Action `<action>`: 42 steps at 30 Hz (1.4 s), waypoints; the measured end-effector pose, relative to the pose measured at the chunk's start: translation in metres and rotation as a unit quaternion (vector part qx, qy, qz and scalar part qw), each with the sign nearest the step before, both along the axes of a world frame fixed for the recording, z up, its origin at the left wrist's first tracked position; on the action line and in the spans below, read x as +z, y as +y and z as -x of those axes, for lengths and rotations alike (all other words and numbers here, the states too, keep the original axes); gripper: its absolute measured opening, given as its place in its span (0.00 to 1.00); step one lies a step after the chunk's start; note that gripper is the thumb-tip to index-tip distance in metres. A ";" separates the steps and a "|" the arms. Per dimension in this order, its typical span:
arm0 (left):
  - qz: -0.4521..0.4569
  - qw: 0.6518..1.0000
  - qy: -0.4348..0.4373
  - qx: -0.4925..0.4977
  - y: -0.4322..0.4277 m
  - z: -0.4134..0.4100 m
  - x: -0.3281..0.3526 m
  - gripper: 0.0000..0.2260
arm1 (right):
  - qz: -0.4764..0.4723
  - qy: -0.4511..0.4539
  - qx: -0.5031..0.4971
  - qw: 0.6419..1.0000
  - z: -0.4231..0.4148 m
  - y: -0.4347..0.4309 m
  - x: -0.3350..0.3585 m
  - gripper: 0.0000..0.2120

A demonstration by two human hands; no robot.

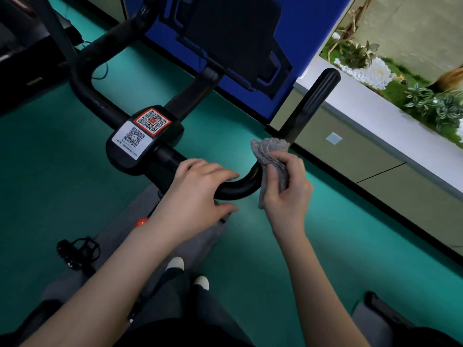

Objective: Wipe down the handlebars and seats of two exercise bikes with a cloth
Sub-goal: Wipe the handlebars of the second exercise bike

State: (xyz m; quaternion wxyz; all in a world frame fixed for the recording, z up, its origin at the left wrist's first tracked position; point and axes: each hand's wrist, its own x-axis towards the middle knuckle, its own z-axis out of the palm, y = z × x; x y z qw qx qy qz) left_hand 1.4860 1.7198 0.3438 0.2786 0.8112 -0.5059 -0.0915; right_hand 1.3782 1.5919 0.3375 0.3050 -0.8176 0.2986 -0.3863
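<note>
A teal floor spreads under and around the right hand, a blue panel stands well beyond it, and to its right runs a low grey cabinet whose white top carries green plants and white pebbles.

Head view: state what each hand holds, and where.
Right hand grips the grey cloth by its bunched middle; left hand holds the handlebar beside its right bend.
</note>
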 end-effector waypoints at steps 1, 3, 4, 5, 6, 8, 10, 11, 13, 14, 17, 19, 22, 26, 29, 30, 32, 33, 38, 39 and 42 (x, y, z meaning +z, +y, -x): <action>0.000 1.000 -0.005 0.005 0.002 0.001 -0.002 0.24 | -0.001 -0.007 0.001 1.000 0.001 0.004 -0.002 0.08; 0.005 1.000 -0.002 0.009 0.004 0.001 -0.004 0.23 | -0.002 -0.015 0.004 1.000 0.003 0.013 -0.006 0.08; 0.008 1.000 0.002 0.010 0.004 0.000 -0.004 0.22 | -0.005 -0.019 0.005 1.000 0.003 0.018 -0.007 0.08; 0.012 1.000 0.006 0.011 0.004 0.000 -0.005 0.21 | -0.011 -0.023 0.007 1.000 0.004 0.022 -0.009 0.08; 0.017 1.000 0.010 0.011 0.004 -0.001 -0.005 0.20 | -0.017 -0.027 0.008 0.999 0.004 0.025 -0.009 0.08; 0.029 0.999 0.020 0.013 0.003 -0.003 -0.005 0.17 | -0.032 -0.036 0.011 0.999 0.006 0.030 -0.009 0.08; 0.037 0.999 0.025 0.011 0.003 -0.005 -0.005 0.16 | -0.060 -0.058 0.004 0.997 0.010 0.033 -0.008 0.09; 0.040 0.999 0.026 0.008 0.003 -0.005 -0.005 0.15 | -0.078 -0.079 -0.012 0.994 0.012 0.034 -0.007 0.10; 0.050 0.998 0.027 0.007 0.004 -0.006 -0.006 0.15 | -0.110 -0.135 -0.076 0.982 0.017 0.032 -0.007 0.11; 0.056 0.998 0.027 0.007 0.004 -0.006 -0.007 0.15 | -0.131 -0.161 -0.118 0.971 0.018 0.029 -0.008 0.10; 0.068 0.997 0.023 0.003 0.005 -0.005 -0.007 0.14 | -0.226 -0.197 -0.217 0.929 0.010 0.016 -0.015 0.07; 0.071 0.997 0.018 -0.002 0.006 -0.006 -0.008 0.14 | -0.270 -0.206 -0.229 0.912 -0.003 0.013 -0.018 0.08; 0.075 0.997 0.018 -0.007 0.006 -0.007 -0.008 0.15 | -0.294 -0.223 -0.239 0.898 -0.021 0.020 -0.021 0.07; 0.075 0.997 0.002 -0.005 0.006 -0.007 -0.010 0.15 | -0.291 -0.240 -0.264 0.888 -0.025 0.044 -0.030 0.04; 0.081 0.997 -0.007 -0.014 0.006 -0.008 -0.013 0.15 | -0.300 -0.237 -0.252 0.889 -0.017 0.063 -0.037 0.04; 0.083 0.996 -0.007 -0.017 0.006 -0.009 -0.013 0.15 | -0.310 -0.237 -0.243 0.888 -0.013 0.064 -0.039 0.05; 0.085 0.996 -0.002 -0.021 0.006 -0.009 -0.014 0.15 | -0.349 -0.253 -0.231 0.872 -0.008 0.056 -0.039 0.07; 0.085 0.996 0.000 -0.022 0.006 -0.010 -0.015 0.16 | -0.380 -0.269 -0.226 0.856 -0.007 0.047 -0.038 0.07; 0.088 0.996 0.004 -0.024 0.007 -0.012 -0.016 0.15 | -0.521 -0.319 -0.121 0.782 -0.020 0.009 -0.029 0.11; 0.088 0.996 0.003 -0.024 0.007 -0.012 -0.016 0.15 | -0.536 -0.321 -0.096 0.774 -0.021 0.007 -0.028 0.10; 0.084 0.996 0.001 -0.026 0.007 -0.012 -0.015 0.14 | -0.580 -0.324 -0.047 0.746 -0.020 0.011 -0.027 0.08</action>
